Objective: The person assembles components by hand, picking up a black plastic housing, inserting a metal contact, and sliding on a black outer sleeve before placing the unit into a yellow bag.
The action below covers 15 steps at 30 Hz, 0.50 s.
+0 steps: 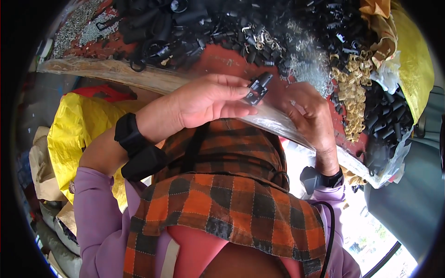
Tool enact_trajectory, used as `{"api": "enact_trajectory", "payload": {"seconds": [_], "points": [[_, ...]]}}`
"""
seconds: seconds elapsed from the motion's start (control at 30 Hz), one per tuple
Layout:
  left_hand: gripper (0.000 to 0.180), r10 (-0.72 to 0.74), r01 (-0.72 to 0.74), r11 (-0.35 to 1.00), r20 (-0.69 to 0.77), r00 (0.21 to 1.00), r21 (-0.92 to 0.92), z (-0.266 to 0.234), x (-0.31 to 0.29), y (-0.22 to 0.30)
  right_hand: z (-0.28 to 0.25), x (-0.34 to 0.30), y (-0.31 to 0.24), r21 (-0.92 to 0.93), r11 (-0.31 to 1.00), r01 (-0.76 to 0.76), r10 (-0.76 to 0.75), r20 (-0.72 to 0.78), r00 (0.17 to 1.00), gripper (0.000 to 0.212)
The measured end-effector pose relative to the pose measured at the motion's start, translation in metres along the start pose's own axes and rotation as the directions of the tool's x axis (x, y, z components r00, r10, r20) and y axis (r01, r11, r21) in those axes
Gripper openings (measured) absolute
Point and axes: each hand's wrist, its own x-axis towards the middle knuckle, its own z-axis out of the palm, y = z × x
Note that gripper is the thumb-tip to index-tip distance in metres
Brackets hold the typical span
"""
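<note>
My left hand (215,99) is in front of my body, over the near edge of the red worktable (222,58). Between its thumb and fingers is a small black plastic part (259,88) with a rounded barrel and a flat side. To the right, my right hand (309,115) hovers apart from that part, its fingers curled together. A tiny pale speck shows at its fingertips, too small to name. Beneath the right hand lies the clear plastic sheeting (273,121) along the table edge.
Heaps of black plastic parts (185,28) cover the far table. Silvery springs or pins (310,74), brass-coloured clips (354,88) and small screws (74,32) lie in piles. A wooden board (116,72) edges the table. Yellow sacks (69,134) flank it at left and far right.
</note>
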Motion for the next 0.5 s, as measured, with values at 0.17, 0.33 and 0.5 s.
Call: {"api": "enact_trajectory", "payload": {"seconds": [0.17, 0.33, 0.5], "points": [[0.019, 0.05, -0.05, 0.999, -0.019, 0.999, 0.019, -0.016, -0.009, 0.007, 0.0, 0.037, 0.008, -0.123, 0.992, 0.041, -0.03, 0.087, 0.996, 0.016], [0.017, 0.09, -0.087, 0.996, -0.09, 0.992, 0.036, -0.025, -0.015, 0.011, 0.028, 0.071, 0.023, -0.54, 0.84, 0.053, -0.019, 0.069, 0.997, 0.02], [0.017, 0.123, -0.123, 0.992, -0.126, 0.984, 0.009, -0.033, -0.022, 0.014, 0.04, 0.086, 0.029, -0.45, 0.893, 0.033, -0.073, -0.072, 0.995, 0.019]]}}
